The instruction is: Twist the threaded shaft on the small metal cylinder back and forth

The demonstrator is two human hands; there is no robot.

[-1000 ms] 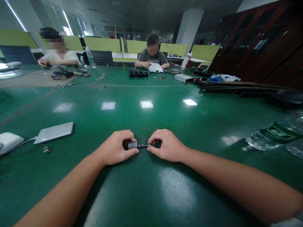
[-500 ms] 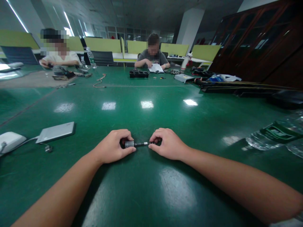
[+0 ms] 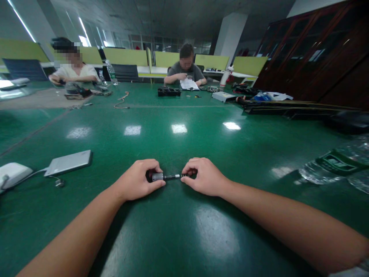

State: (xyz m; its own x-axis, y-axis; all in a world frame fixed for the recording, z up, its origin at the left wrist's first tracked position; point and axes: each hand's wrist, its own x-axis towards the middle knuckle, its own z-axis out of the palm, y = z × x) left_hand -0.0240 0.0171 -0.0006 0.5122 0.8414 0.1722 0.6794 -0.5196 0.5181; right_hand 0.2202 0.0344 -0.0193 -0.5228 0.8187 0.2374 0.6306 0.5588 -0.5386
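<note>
My left hand (image 3: 137, 181) is closed, thumb and fingers pinching a small grey metal cylinder with a thin shaft (image 3: 157, 177), which looks like a small motor. The shaft lies level and points right, its tip bright and ridged. Facing it, my right hand (image 3: 205, 177) pinches a small dark ridged piece (image 3: 185, 175), perhaps a spring. Its far end is hidden in the fingers. The piece is in line with the shaft tip and very close to it; whether they touch I cannot tell. Both hands are low over the green table (image 3: 178, 150).
To the left are a silver flat box (image 3: 68, 163) with a cable and a white device (image 3: 14, 174). Clear plastic bottles (image 3: 331, 165) lie at the right. A black tray (image 3: 168, 92), a grey box (image 3: 223, 96) and two seated people are across the table.
Both hands keep their grips and stay nearly in place. The view has shifted very slightly. Across the table, the hand of the person in grey has moved a little above the papers.
</note>
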